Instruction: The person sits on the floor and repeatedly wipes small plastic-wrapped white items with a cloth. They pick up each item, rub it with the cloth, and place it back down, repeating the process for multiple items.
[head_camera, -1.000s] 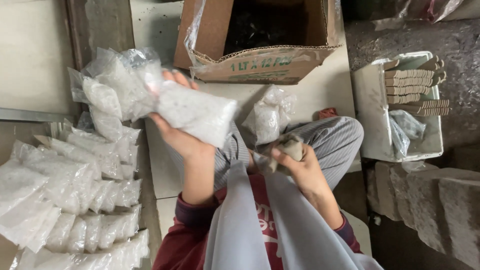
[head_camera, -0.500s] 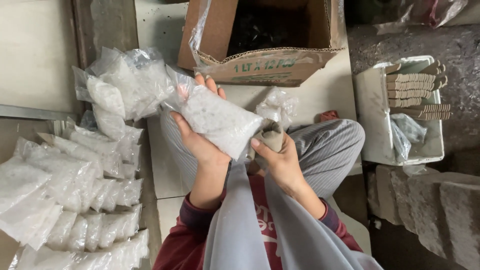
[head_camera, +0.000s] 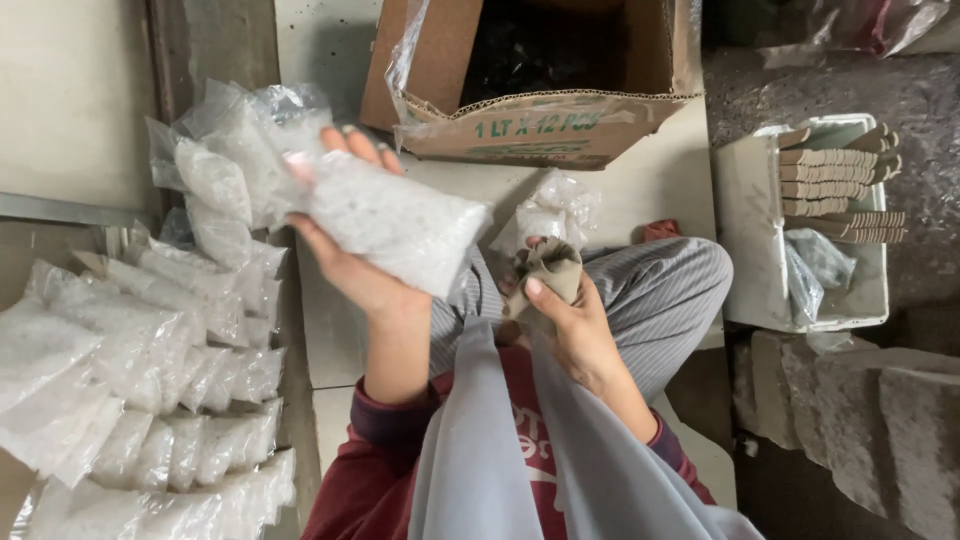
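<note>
Head view: a clear plastic packet filled with white granules (head_camera: 395, 228) is held raised in the left hand (head_camera: 350, 265), fingers wrapped under and around it, above the pale floor tiles (head_camera: 640, 185). A crumpled beige cloth (head_camera: 548, 272) is gripped by the closed right hand (head_camera: 570, 325) over the striped trouser leg (head_camera: 660, 295). Rows of similar filled clear packets (head_camera: 150, 380) are stacked at left. An open brown cardboard box (head_camera: 540, 125) is seen ahead, a white foam tray (head_camera: 760, 250) at right.
</note>
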